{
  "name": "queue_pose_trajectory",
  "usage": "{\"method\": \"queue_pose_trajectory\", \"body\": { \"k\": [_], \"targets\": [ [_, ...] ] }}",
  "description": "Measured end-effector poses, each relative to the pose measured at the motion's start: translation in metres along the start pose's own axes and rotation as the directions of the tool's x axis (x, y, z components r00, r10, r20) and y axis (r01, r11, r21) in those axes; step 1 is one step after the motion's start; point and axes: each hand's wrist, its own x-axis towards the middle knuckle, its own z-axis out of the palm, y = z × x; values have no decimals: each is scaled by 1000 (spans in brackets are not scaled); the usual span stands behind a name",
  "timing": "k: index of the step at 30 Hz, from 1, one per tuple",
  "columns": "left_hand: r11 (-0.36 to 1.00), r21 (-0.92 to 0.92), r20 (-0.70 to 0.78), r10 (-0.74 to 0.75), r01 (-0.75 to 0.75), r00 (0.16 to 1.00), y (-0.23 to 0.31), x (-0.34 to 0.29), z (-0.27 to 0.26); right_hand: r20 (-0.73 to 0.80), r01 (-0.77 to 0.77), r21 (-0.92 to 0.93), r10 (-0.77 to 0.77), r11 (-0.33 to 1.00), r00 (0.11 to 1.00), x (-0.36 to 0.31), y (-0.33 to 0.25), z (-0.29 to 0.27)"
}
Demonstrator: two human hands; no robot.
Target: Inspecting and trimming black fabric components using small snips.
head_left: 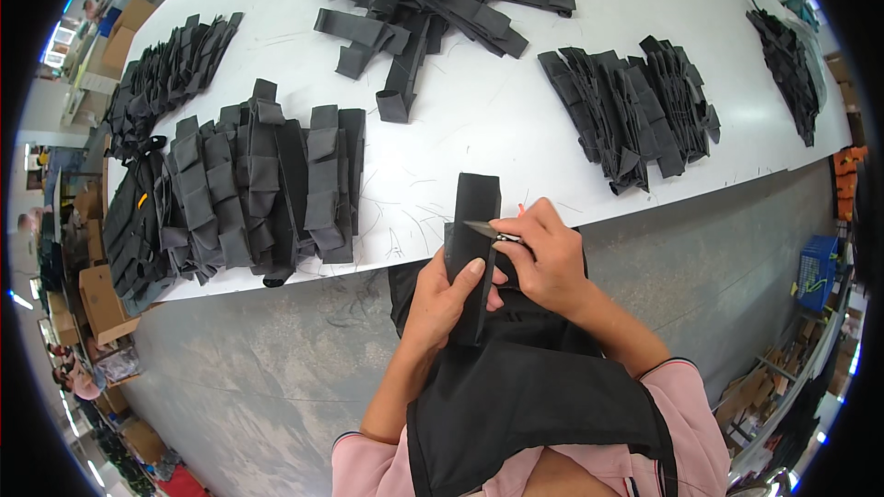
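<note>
Here left hand (437,301) holds strip (478,201); right hand (547,258), snips (482,229)

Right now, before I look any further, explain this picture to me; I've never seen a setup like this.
There is no machine here, just a person's two bare hands. The single picture comes from a wide fisheye camera worn on the head, looking down, so straight edges bend.

On the white table lie black fabric strips: a loose heap at the far side, an overlapping row on the left and a bundle on the right, with more beyond.

The left hand has its grip on one folded strip. The right hand's grip holds what looks like thread snips, blades over that strip.
</note>
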Motion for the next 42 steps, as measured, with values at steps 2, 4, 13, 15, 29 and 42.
{"method": "queue_pose_trajectory", "body": {
  "k": [2, 4, 13, 15, 29, 42],
  "targets": [
    [1000, -5, -7, 4, -4, 1000, 0, 1, 0, -48, -66, 52, 69, 996, 996, -1, 0, 0],
    [999, -24, 34, -22, 23, 999, 1, 2, -3, -12, -80, 142, 83, 987, 996, 2, -4, 0],
    [919, -349, 359, -50, 184, 932, 2, 13, -18, 265, -538, 615, 492, 577, 830, 37, 44, 16],
    [854, -471, 430, 2, 223, 903, -5, 18, -25, 647, -778, 580, 445, 240, 619, 39, 48, 14],
    [788, -598, 234, -2, 145, 972, -22, 45, -10, 19, -323, 153, 324, 934, 946, 6, 21, 4],
    [924, -379, 195, 27, 50, 980, -14, 45, -12, 88, -342, 326, 332, 881, 939, 24, 31, 8]
  ]
}}
